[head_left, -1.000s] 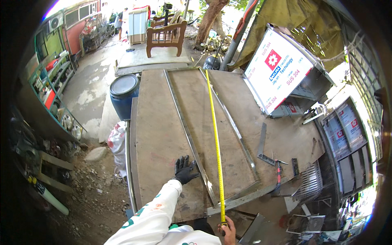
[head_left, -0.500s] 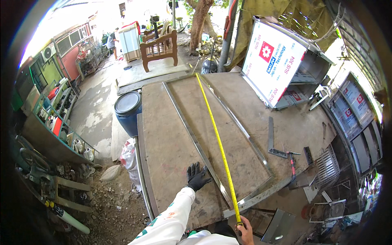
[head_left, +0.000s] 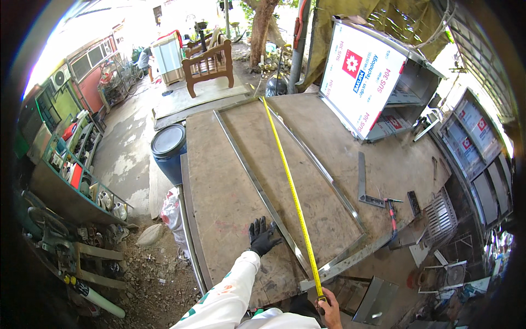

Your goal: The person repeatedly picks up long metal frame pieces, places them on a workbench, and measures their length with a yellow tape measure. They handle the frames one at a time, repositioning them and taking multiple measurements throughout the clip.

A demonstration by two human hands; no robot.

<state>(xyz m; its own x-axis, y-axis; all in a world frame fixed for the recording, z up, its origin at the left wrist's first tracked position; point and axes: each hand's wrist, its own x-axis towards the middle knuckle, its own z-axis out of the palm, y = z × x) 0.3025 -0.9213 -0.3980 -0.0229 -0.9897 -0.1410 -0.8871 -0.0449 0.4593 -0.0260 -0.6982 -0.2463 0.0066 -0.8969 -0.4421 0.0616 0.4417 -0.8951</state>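
My left hand [head_left: 264,237], in a black glove, lies with fingers spread on the brown worktable [head_left: 219,192]. Its fingertips come close to the left bar of a long, narrow metal frame [head_left: 252,174]. At the near edge my bare right hand [head_left: 331,311] is closed around the case of a tape measure, which it partly hides. From there the yellow tape blade [head_left: 290,193] runs out lengthwise, between the frame's two long bars, to its far end. The right long bar [head_left: 315,160] has shiny stretches along it.
A metal carpenter's square [head_left: 362,178] and a red-handled tool [head_left: 392,216] lie on the table's right side. Behind them stands a film-covered steel cabinet [head_left: 364,77]. A blue barrel [head_left: 169,151] is by the left edge. A person [head_left: 144,60] is far back.
The view has shifted slightly. Both hands, the tape blade and the metal frame keep practically the same places relative to one another.
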